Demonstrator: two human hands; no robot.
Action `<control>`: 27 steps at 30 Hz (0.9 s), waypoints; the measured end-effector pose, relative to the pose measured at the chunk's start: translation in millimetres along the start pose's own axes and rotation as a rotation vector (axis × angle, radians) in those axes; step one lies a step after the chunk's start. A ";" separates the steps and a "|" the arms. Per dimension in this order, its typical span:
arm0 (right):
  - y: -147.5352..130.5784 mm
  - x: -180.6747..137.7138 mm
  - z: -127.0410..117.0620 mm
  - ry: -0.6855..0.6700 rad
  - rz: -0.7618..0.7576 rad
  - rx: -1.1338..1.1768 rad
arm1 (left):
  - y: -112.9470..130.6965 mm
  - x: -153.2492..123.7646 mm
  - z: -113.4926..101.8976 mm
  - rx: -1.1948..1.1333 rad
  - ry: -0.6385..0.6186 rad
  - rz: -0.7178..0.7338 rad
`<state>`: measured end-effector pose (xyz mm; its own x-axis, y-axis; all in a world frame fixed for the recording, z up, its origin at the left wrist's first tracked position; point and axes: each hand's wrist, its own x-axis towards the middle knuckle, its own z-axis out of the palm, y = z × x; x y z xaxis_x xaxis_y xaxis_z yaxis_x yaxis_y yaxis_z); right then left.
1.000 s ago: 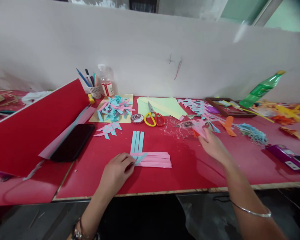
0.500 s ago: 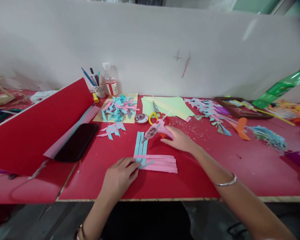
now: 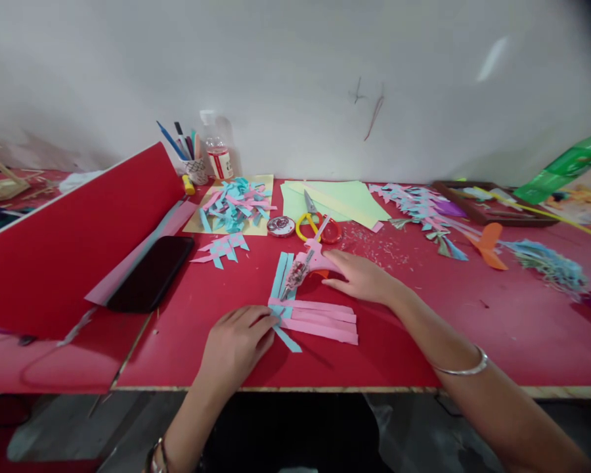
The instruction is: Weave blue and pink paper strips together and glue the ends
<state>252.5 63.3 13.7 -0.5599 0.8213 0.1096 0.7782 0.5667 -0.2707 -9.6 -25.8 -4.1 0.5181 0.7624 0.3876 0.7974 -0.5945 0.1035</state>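
Observation:
In my right hand [image 3: 362, 279] is a pink hot glue gun [image 3: 316, 258], its nozzle pointing down at the crossing of several paper strips. Pink paper strips [image 3: 328, 325] extend rightward over upright light-blue paper strips [image 3: 280, 277], interlaced where they meet. At the left end of this weave my left hand [image 3: 241, 336] has its thumb and fingertips closed on a blue strip. That strip's free end [image 3: 291, 341] slants down to the right. My left fingers hide part of the crossing.
Scissors [image 3: 309, 203] and a round lid [image 3: 280, 226] lie behind the glue gun. A small woven piece [image 3: 222, 248], a heap of folded paper pieces [image 3: 237, 202] and a black phone [image 3: 152, 272] are to the left. At right stand a tray [image 3: 497, 215] and green bottle [image 3: 561, 172].
The glue gun has come down, its nozzle now at the strip crossing. The blue strip at my left fingers has swung from pointing up-right to down-right.

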 end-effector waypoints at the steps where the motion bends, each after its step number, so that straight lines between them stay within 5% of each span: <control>1: 0.3 0.0 0.5 0.001 0.000 -0.006 | 0.1 0.3 -0.3 0.003 -0.003 -0.002; 27: 0.9 0.2 -0.2 0.003 0.021 -0.098 | 0.9 1.3 -1.9 0.008 0.028 0.013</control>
<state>253.2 63.9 13.7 -0.5425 0.8331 0.1078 0.8140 0.5530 -0.1779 -8.8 -25.9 -1.8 0.5194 0.7474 0.4144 0.7934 -0.6019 0.0910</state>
